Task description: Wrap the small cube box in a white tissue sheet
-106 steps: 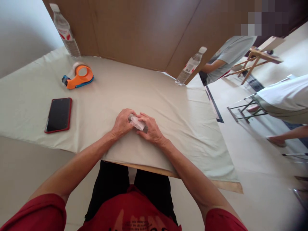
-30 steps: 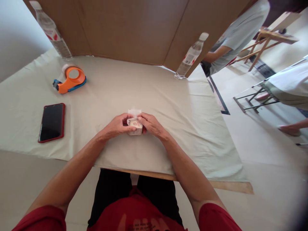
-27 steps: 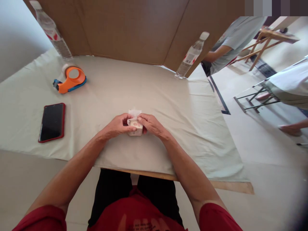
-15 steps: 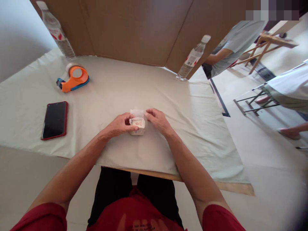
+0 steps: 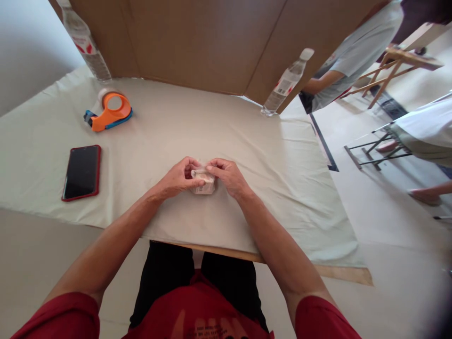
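A small whitish box [image 5: 205, 187] with printing on its near side sits on the cloth in front of me. My left hand [image 5: 179, 178] is closed around its left side, thumb lying across the near top edge. At the box's far edge, my right hand [image 5: 228, 175] pinches a thin, pale, partly see-through flap [image 5: 202, 168] between thumb and fingers. The fingers hide part of the flap and of the box's top, so I cannot make out what is inside.
Left on the pale tablecloth [image 5: 158, 122] lie a phone [image 5: 82, 172] and an orange tape dispenser [image 5: 112, 112]. Two water bottles [image 5: 86, 44] [image 5: 287, 82] stand against a brown cardboard panel [image 5: 205, 42]. Other people [image 5: 339, 70] are beyond the table's right side.
My right hand has moved left to the box's far edge and taken hold of the flap, which stood free before. My left hand keeps its hold on the box.
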`<state>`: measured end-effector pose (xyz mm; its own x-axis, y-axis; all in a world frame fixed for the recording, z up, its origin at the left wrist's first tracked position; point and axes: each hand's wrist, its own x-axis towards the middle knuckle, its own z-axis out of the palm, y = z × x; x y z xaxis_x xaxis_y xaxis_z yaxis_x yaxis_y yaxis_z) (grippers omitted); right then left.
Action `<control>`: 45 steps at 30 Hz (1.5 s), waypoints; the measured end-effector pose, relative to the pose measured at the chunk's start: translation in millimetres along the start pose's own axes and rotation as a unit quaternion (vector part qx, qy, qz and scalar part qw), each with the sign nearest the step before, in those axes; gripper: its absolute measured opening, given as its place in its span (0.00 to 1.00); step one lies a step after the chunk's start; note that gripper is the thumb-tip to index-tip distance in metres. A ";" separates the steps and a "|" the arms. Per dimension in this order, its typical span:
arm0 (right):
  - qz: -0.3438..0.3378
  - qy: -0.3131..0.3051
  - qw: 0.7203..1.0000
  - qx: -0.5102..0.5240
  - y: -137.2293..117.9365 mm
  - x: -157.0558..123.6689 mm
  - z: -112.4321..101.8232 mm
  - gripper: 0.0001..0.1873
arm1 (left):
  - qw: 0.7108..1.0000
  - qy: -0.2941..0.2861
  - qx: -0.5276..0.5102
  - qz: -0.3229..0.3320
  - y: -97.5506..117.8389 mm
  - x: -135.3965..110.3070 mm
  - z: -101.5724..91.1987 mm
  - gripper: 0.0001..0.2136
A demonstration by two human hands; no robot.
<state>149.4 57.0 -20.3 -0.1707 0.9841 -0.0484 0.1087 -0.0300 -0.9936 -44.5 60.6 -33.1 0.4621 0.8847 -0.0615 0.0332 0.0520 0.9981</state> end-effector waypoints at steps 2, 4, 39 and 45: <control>-0.008 0.000 1.000 -0.013 -0.4 -5.4 0.1 0.12 | 1.000 0.019 -0.014 0.009 -2.3 0.5 0.7 0.34; -0.012 -0.009 1.000 -0.024 -1.3 -10.7 -1.8 0.14 | 0.999 0.025 -0.032 0.014 -3.8 0.7 1.3 0.42; -0.033 -0.031 0.993 -0.109 -3.1 7.8 -8.9 0.14 | 0.999 0.036 0.004 -0.035 -1.3 1.7 3.7 0.36; -0.024 -0.008 0.994 -0.102 -4.8 6.1 -1.8 0.13 | 0.999 0.026 0.017 -0.037 -0.4 3.4 3.2 0.34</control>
<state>149.6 63.5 -15.6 -0.1961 0.9806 -0.0036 0.2951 0.0555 -0.9538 -40.1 62.1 -33.7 0.4099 0.9021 -0.1346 0.0959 0.1041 0.9899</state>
